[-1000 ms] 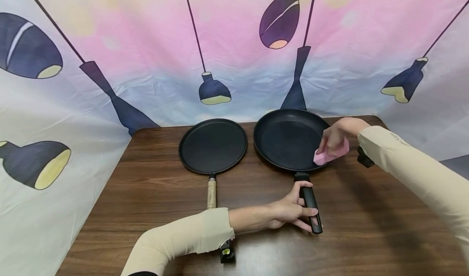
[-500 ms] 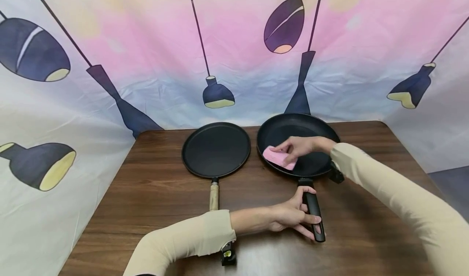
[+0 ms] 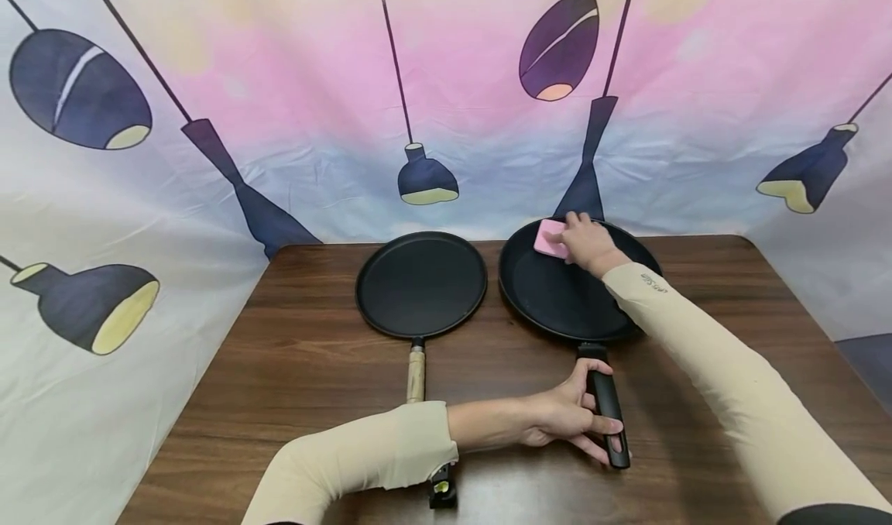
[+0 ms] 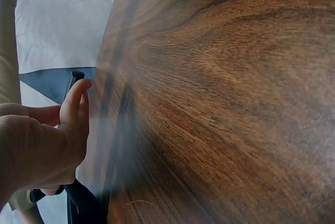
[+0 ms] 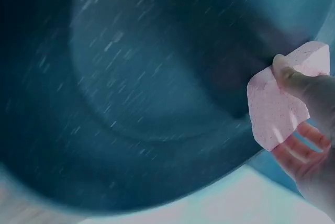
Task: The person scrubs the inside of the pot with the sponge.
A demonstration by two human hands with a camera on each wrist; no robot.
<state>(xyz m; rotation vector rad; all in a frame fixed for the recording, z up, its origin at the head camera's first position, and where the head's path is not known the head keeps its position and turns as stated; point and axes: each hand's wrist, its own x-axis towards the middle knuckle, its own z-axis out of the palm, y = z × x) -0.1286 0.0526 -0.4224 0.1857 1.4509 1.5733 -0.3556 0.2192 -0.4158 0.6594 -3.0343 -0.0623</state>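
A black frying pan [image 3: 557, 300] lies on the wooden table [image 3: 313, 370], its black handle [image 3: 608, 409] pointing toward me. My left hand [image 3: 567, 420] grips that handle. My right hand [image 3: 585, 242] holds a pink sponge [image 3: 549, 240] against the pan's far inner rim. In the right wrist view the pink sponge [image 5: 280, 101] is pinched by my right hand's fingers [image 5: 306, 85] against the dark pan wall [image 5: 131, 77]. The left wrist view shows my left hand [image 4: 47, 140] beside the handle [image 4: 76, 77].
A flat black griddle pan [image 3: 420, 283] with a wooden handle [image 3: 416, 374] lies left of the frying pan. A printed cloth backdrop [image 3: 279, 122] closes off the table at the back and both sides.
My right hand has swept the sponge from the pan's right rim, across its near left side, to the far rim. The left hand has kept its hold on the handle.
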